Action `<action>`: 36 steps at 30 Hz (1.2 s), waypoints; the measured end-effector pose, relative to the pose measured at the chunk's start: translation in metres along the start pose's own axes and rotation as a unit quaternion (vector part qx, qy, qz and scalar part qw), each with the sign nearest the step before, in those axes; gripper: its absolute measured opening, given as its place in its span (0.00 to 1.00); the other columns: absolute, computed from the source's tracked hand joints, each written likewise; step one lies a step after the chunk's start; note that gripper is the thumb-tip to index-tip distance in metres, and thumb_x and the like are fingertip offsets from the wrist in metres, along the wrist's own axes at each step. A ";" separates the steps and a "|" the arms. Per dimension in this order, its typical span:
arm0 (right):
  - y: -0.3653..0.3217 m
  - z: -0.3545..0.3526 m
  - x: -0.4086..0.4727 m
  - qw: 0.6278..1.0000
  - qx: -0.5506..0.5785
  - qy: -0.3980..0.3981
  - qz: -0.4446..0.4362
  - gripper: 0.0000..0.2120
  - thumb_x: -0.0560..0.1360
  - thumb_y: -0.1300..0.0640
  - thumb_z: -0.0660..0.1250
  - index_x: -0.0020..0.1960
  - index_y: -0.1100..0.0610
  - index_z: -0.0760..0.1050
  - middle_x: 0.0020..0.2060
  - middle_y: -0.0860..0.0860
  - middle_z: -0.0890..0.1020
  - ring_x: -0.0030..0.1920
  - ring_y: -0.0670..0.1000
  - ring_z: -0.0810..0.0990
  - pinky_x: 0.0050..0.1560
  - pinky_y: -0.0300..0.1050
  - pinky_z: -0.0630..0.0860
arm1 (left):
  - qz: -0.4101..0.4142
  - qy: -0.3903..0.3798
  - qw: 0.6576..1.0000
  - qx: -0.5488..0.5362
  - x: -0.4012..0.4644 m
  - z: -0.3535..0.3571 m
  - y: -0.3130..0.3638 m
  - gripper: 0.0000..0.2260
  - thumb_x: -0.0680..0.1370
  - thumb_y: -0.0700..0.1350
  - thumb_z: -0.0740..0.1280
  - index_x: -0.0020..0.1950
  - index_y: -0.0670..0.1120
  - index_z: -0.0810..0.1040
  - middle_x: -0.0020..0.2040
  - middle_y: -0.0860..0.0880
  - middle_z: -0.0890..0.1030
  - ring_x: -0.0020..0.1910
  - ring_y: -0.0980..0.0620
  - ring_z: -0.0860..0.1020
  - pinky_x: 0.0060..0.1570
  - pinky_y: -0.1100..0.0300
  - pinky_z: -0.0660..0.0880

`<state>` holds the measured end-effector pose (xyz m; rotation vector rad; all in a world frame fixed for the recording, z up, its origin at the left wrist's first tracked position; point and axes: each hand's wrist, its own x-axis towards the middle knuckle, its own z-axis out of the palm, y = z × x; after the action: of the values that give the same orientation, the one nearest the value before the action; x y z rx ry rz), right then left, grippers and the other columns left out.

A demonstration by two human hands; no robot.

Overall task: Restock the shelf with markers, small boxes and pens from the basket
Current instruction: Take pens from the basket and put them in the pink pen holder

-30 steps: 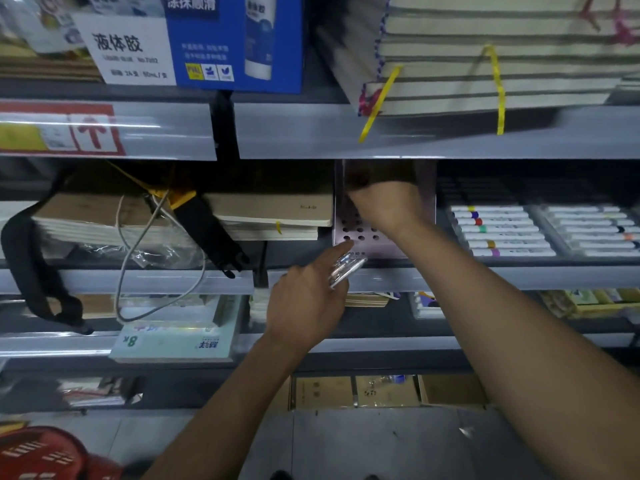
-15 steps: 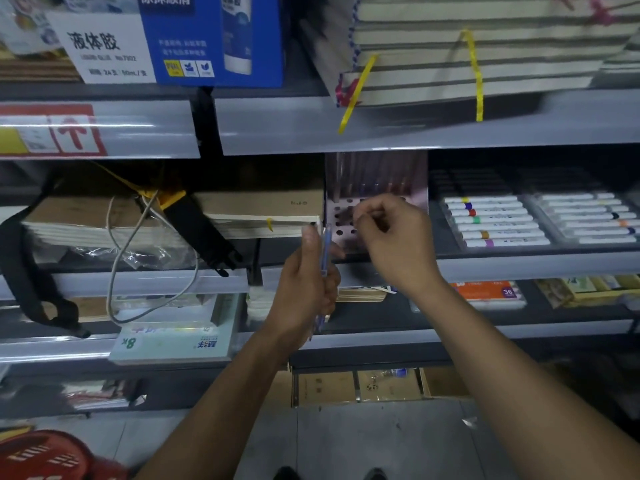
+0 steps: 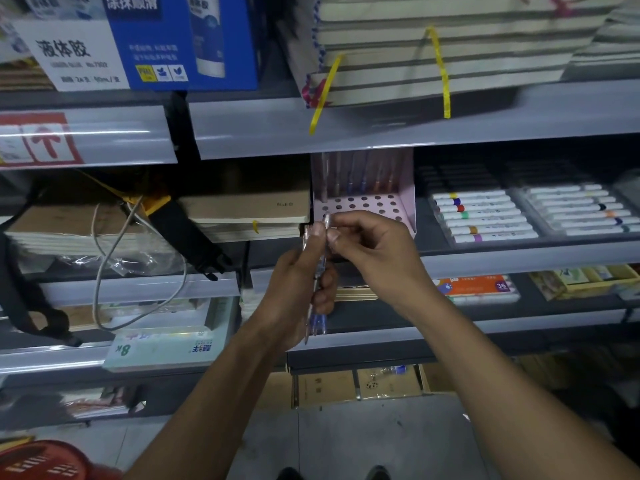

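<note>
Left hand (image 3: pixel 294 289) wrapped round a bunch of clear pens (image 3: pixel 317 299), held upright in front of the shelf edge (image 3: pixel 519 258). Right hand (image 3: pixel 372 252) pinches the top of one pen (image 3: pixel 326 221) from that bunch, thumb and forefinger. Just behind: pink holder (image 3: pixel 367 206) with holes, pens standing at its back. Markers (image 3: pixel 483 216) lie in trays to its right. Red basket (image 3: pixel 45 462) on floor, lower left.

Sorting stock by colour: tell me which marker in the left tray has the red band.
The third marker from the back in the left tray; its neighbours carry blue and green bands.
</note>
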<state>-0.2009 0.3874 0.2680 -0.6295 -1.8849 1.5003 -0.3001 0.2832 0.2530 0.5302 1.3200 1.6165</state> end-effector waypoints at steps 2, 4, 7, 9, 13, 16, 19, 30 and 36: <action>-0.001 -0.002 -0.001 1.000 0.017 -0.008 0.005 0.10 0.78 0.62 0.73 0.56 0.50 0.84 0.49 0.48 0.88 0.52 0.49 0.86 0.56 0.42 0.82 | 0.010 0.003 1.000 0.001 0.000 0.001 0.001 0.21 0.82 0.62 0.62 0.52 0.43 0.74 0.31 0.47 0.66 0.26 0.53 0.62 0.25 0.60 0.59; -0.002 -0.001 -0.002 1.000 0.027 -0.010 0.005 0.10 0.79 0.62 0.72 0.56 0.49 0.83 0.50 0.47 0.88 0.52 0.46 0.86 0.55 0.39 0.81 | 0.018 0.003 1.000 0.010 0.000 0.002 0.003 0.21 0.83 0.61 0.61 0.50 0.42 0.74 0.30 0.47 0.67 0.26 0.52 0.62 0.25 0.60 0.60; -0.002 -0.001 -0.002 0.999 0.034 -0.010 0.012 0.08 0.79 0.63 0.71 0.53 0.52 0.84 0.46 0.48 0.88 0.47 0.45 0.86 0.50 0.37 0.80 | 0.013 0.002 1.000 0.027 -0.001 0.004 0.004 0.23 0.84 0.62 0.58 0.47 0.42 0.74 0.30 0.47 0.68 0.26 0.52 0.62 0.26 0.59 0.60; -0.002 -0.002 -0.001 0.999 0.031 -0.009 0.027 0.04 0.79 0.62 0.72 0.52 0.55 0.84 0.42 0.49 0.88 0.44 0.45 0.86 0.48 0.37 0.80 | 0.014 0.012 0.999 0.032 -0.001 0.006 0.003 0.24 0.84 0.62 0.58 0.47 0.41 0.75 0.31 0.47 0.69 0.26 0.51 0.64 0.26 0.59 0.60; -0.011 -0.009 0.009 0.994 0.081 0.058 0.053 0.04 0.78 0.61 0.73 0.47 0.60 0.79 0.36 0.54 0.86 0.34 0.50 0.84 0.38 0.44 0.82 | 0.058 0.099 0.983 0.143 0.004 0.004 -0.004 0.23 0.86 0.60 0.58 0.46 0.42 0.75 0.30 0.48 0.68 0.25 0.52 0.66 0.24 0.61 0.64; -0.021 -0.019 0.026 0.983 0.077 0.165 0.036 0.08 0.76 0.60 0.76 0.47 0.63 0.79 0.34 0.54 0.86 0.31 0.51 0.84 0.36 0.47 0.83 | 0.125 0.161 0.935 0.290 0.010 -0.004 -0.013 0.20 0.85 0.61 0.59 0.42 0.47 0.73 0.30 0.55 0.70 0.29 0.56 0.68 0.29 0.64 0.67; -0.023 -0.025 0.045 0.971 -0.013 0.236 0.024 0.05 0.73 0.62 0.77 0.42 0.63 0.83 0.32 0.52 0.86 0.33 0.51 0.86 0.37 0.50 0.84 | 0.180 0.153 0.901 0.364 0.008 -0.009 -0.015 0.14 0.84 0.59 0.61 0.48 0.51 0.75 0.33 0.59 0.76 0.32 0.60 0.75 0.31 0.69 0.68; -0.005 -0.020 0.088 0.925 -0.297 0.236 0.002 0.22 0.78 0.68 0.64 0.32 0.50 0.63 0.29 0.44 0.68 0.30 0.41 0.66 0.29 0.24 0.66 | 0.176 0.151 0.842 0.488 0.005 -0.009 -0.015 0.17 0.84 0.63 0.59 0.63 0.54 0.77 0.47 0.55 0.84 0.41 0.58 0.82 0.38 0.61 0.76; -0.003 -0.014 0.097 0.936 -0.312 0.161 0.031 0.21 0.79 0.69 0.63 0.31 0.53 0.65 0.29 0.48 0.69 0.29 0.43 0.67 0.26 0.27 0.67 | 0.169 0.144 0.845 0.486 0.006 -0.010 -0.013 0.15 0.84 0.62 0.59 0.60 0.54 0.76 0.44 0.55 0.83 0.39 0.59 0.81 0.36 0.62 0.73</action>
<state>-0.2566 0.4653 0.2912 -1.1508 -2.0741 0.7404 -0.3056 0.2830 0.2368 1.2080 2.3832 1.2005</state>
